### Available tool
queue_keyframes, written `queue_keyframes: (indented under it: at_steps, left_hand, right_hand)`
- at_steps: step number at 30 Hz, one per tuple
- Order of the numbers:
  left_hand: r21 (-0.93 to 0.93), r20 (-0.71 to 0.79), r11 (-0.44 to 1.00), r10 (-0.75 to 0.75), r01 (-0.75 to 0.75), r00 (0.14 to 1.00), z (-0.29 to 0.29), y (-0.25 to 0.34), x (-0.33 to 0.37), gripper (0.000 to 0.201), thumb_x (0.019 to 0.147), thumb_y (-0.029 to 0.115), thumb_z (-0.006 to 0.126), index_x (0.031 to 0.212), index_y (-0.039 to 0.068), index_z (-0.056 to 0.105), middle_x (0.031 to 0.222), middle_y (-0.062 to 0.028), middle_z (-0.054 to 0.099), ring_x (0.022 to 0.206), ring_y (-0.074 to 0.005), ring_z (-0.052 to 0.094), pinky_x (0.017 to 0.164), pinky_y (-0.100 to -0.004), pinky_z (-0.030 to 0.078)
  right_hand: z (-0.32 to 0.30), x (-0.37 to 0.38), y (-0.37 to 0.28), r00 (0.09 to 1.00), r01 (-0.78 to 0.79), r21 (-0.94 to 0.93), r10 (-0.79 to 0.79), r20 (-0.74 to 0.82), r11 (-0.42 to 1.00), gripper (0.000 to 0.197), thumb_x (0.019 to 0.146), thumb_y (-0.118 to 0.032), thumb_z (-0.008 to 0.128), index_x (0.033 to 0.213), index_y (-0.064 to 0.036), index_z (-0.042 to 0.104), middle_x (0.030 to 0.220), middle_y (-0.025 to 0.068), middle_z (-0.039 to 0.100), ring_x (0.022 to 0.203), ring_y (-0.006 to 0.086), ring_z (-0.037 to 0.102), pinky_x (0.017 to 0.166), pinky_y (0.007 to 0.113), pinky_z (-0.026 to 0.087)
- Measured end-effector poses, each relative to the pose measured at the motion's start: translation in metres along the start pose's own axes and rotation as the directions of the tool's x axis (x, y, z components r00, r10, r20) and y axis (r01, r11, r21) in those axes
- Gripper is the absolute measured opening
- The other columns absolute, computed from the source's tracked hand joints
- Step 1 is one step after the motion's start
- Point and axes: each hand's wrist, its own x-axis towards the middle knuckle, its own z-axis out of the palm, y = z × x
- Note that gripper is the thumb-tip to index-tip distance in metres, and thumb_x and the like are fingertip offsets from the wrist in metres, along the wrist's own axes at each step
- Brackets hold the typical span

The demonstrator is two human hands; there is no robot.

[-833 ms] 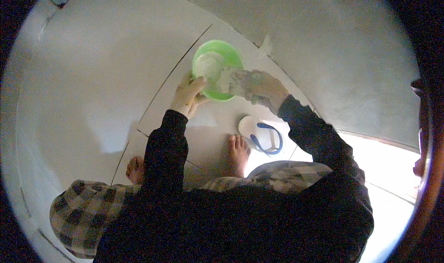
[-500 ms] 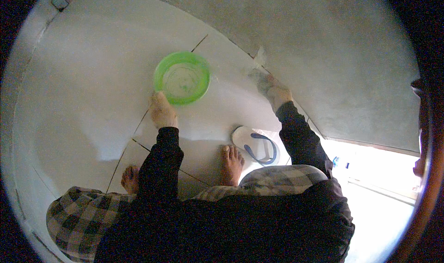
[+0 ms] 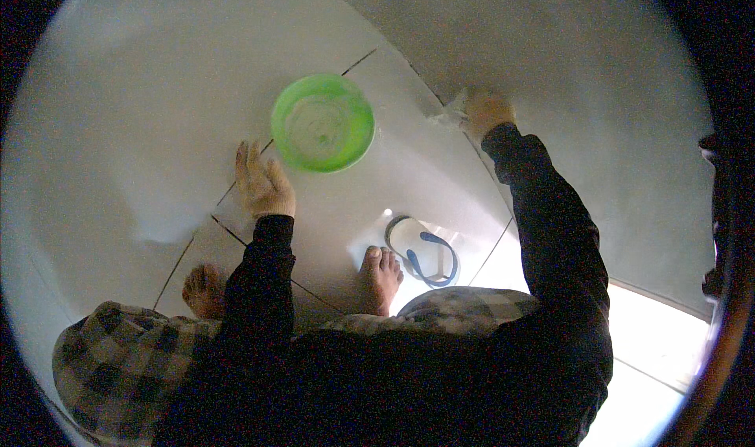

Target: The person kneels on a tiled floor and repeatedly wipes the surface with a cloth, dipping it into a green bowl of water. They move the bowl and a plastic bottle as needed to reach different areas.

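Observation:
A round bright green plastic bowl (image 3: 363, 144) stands on the pale tiled floor, with a whitish layer inside it. My left hand (image 3: 263, 181) is just below and left of the bowl, apart from it, fingers spread and holding nothing. Over at the foot of the grey wall, my right hand (image 3: 491, 110) is up against the surface, its fingers blurred and partly hidden. Beside those fingers shows a ragged white patch (image 3: 450, 110) along the joint of wall and floor. Whether it is cloth or paste, and whether the hand holds any of it, I cannot make out.
A white flip-flop (image 3: 406, 235) with blue straps lies next to my bare right foot (image 3: 381, 280). My left foot (image 3: 203, 291) is bare too. The grey wall (image 3: 613, 172) rises along the right. Bright light falls on the floor (image 3: 641, 400) at the lower right.
My left hand has come away from the bowl's rim and spread its fingers. My right hand has shifted up and right against the wall. The view has moved slightly.

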Motion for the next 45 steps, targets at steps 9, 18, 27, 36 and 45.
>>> queue_keyframes:
  at_steps: [9, 18, 27, 36, 45]
  left_hand:
    - [0.024, 0.072, 1.000, 0.004, -0.006, 0.997, -0.003, -0.001, 0.000, 0.047, 0.094, 0.026, 0.049, 0.135, 0.004, 0.044, 0.144, -0.0206, 0.041, 0.133, -0.0393, 0.037, 0.109, -0.0505, 0.031]
    - [0.030, 0.065, 0.999, 0.026, -0.028, 0.998, -0.005, -0.004, 0.002, 0.047, 0.093, 0.027, 0.050, 0.135, 0.006, 0.045, 0.144, -0.0195, 0.040, 0.134, -0.0381, 0.036, 0.111, -0.0498, 0.028]
    - [-0.011, 0.044, 0.999, 0.038, -0.038, 0.998, -0.001, -0.007, 0.000, 0.048, 0.094, 0.030, 0.048, 0.134, 0.005, 0.045, 0.143, -0.0195, 0.042, 0.134, -0.0385, 0.036, 0.111, -0.0506, 0.029]
    - [0.104, 0.075, 0.992, 0.057, -0.065, 0.996, -0.010, -0.008, 0.007, 0.042, 0.096, 0.030, 0.044, 0.130, 0.005, 0.050, 0.140, -0.0196, 0.046, 0.131, -0.0384, 0.040, 0.108, -0.0498, 0.033]
    - [0.084, -0.097, 0.991, 0.108, -0.100, 0.989, 0.006, -0.017, 0.009, 0.040, 0.099, 0.031, 0.041, 0.123, 0.002, 0.056, 0.129, -0.0203, 0.055, 0.124, -0.0399, 0.047, 0.106, -0.0493, 0.035]
  right_hand:
    - [-0.020, 0.043, -0.020, 0.977, -0.158, 0.017, 0.153, 0.148, 0.987, 0.040, 0.083, -0.033, 0.064, 0.117, -0.0106, 0.066, 0.120, 0.0167, 0.064, 0.110, 0.0342, 0.062, 0.093, 0.047, 0.050]
    - [-0.046, 0.042, -0.032, 0.971, -0.205, 0.035, 0.198, 0.131, 0.978, 0.035, 0.090, -0.029, 0.052, 0.116, -0.0104, 0.067, 0.121, 0.0174, 0.063, 0.112, 0.0347, 0.061, 0.095, 0.046, 0.049]
    - [-0.095, -0.028, 0.003, 0.992, -0.096, 0.003, 0.095, 0.089, 0.995, 0.045, 0.092, -0.046, 0.044, 0.104, -0.0113, 0.070, 0.103, 0.0173, 0.069, 0.096, 0.0372, 0.065, 0.085, 0.049, 0.050]
    - [-0.070, -0.085, -0.001, 0.981, 0.018, 0.144, -0.045, 0.188, 0.989, 0.053, 0.088, -0.061, 0.043, 0.104, -0.0180, 0.070, 0.098, 0.0148, 0.070, 0.088, 0.0337, 0.068, 0.077, 0.048, 0.052]
    - [0.007, -0.119, -0.012, 0.988, 0.132, 0.124, -0.140, 0.061, 0.984, 0.030, 0.092, -0.030, 0.047, 0.100, -0.0090, 0.067, 0.095, 0.0141, 0.070, 0.086, 0.0334, 0.068, 0.076, 0.047, 0.054]
